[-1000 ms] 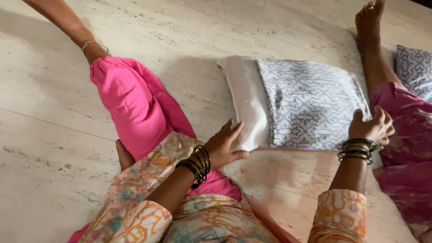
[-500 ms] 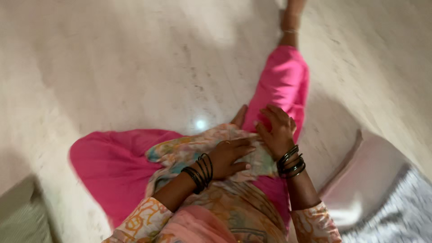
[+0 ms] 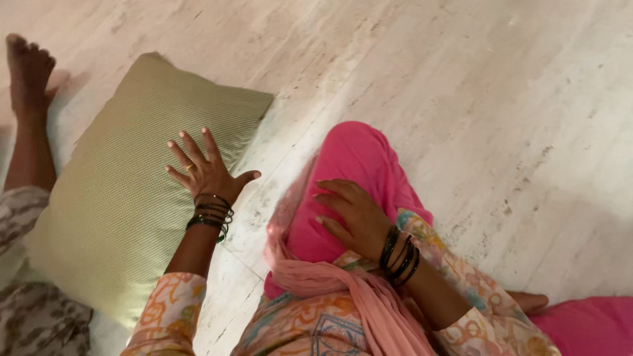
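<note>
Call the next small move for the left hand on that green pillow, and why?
Probably close the fingers on the pillow's near edge and draw it closer. The left hand lies flat and spread on the green pillow, with no grip on it, and the pillow lies off to the side on the floor. The right hand rests on the pink trouser leg, so it is free.

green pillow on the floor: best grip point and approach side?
Probably the near right corner region of the green pillow: it lies flat on the floor, and the left hand already rests open on its right part. Come from the right edge, by the pink trouser leg, pinching the edge seam. Another person's foot crowds the far left side.
</note>
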